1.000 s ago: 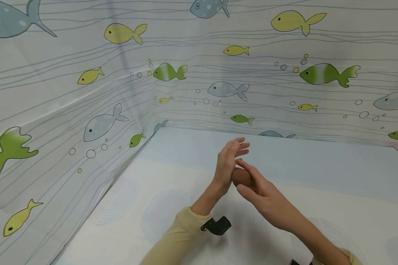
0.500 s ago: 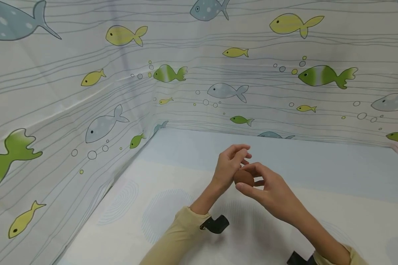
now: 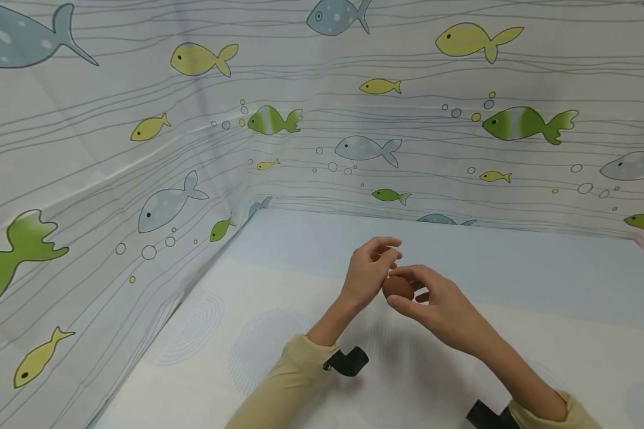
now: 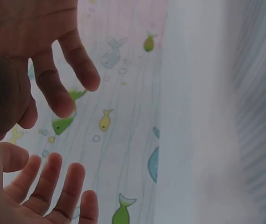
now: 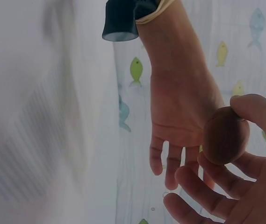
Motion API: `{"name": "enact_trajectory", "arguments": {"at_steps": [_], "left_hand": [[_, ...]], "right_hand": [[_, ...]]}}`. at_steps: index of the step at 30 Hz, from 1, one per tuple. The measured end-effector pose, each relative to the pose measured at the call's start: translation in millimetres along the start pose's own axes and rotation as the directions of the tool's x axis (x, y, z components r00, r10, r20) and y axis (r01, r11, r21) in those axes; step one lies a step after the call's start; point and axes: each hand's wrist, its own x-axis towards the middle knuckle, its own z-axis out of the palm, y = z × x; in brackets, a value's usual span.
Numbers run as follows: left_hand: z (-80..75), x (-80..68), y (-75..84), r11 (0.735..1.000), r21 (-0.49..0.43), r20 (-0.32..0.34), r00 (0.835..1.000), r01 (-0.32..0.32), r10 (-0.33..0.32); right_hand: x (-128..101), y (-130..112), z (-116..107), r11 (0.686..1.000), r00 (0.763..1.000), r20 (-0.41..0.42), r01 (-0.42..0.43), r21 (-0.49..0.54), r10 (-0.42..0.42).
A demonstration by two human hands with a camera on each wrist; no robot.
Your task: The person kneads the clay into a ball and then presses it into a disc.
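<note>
A smooth brown ball [image 3: 398, 288], slightly egg-shaped, is held up over the table between my two hands. My right hand [image 3: 451, 310] pinches it between thumb and fingers, as the right wrist view shows from the side, where the ball [image 5: 226, 135] lies near the left palm. Just left of it is my left hand [image 3: 367, 271], its fingers loosely bent and apart from one another, gripping nothing. Whether the left palm still touches the ball is hard to tell. In the left wrist view the ball [image 4: 2, 98] is cut off by the frame's left edge.
Below the hands lies a pale table cover [image 3: 268, 345] with blue circle prints. Fish-printed curtains [image 3: 322, 107] stand at the back and left. A black wrist camera [image 3: 349, 361] sits on the left sleeve, another [image 3: 485, 414] by the right sleeve.
My right hand has gone from lying flatter over the ball to pinching it. The ball has shifted slightly right. The left fingers, straighter earlier, are now more bent.
</note>
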Motion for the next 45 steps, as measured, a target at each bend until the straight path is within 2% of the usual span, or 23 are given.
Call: {"name": "enact_trajectory", "arguments": {"at_steps": [12, 20, 27, 30, 38, 45], "left_hand": [[1.2, -2.1, -0.8, 0.999, 0.017, -0.009, 1.0, -0.028, 0.028], [2.5, -2.0, -2.6, 1.0, 0.012, -0.007, 1.0, -0.016, 0.016], [6.7, 7.4, -27.2, 0.999, 0.038, -0.006, 1.0, -0.01, 0.01], [7.6, 9.1, -32.5, 0.999, 0.05, -0.007, 1.0, -0.017, 0.018], [6.8, 9.2, -32.2, 0.997, 0.066, -0.005, 0.999, -0.044, 0.044], [6.9, 8.8, -30.7, 0.998, 0.06, -0.005, 0.999, -0.033, 0.033]], "right_hand": [[0.4, 1.8, -0.2, 0.999, 0.999, 0.001, -0.042, -0.019, 0.042], [0.1, 3.2, -0.4, 0.998, 0.999, -0.012, -0.047, -0.034, 0.047], [0.6, 5.9, -0.7, 0.998, 0.999, -0.024, -0.049, -0.044, 0.048], [0.8, 7.5, -1.3, 0.998, 0.998, -0.028, -0.049, -0.045, 0.047], [3.7, 14.7, -3.6, 0.997, 0.997, -0.016, -0.072, -0.035, 0.071], [8.5, 30.2, -8.1, 0.99, 0.992, 0.016, -0.123, -0.074, 0.125]]}}
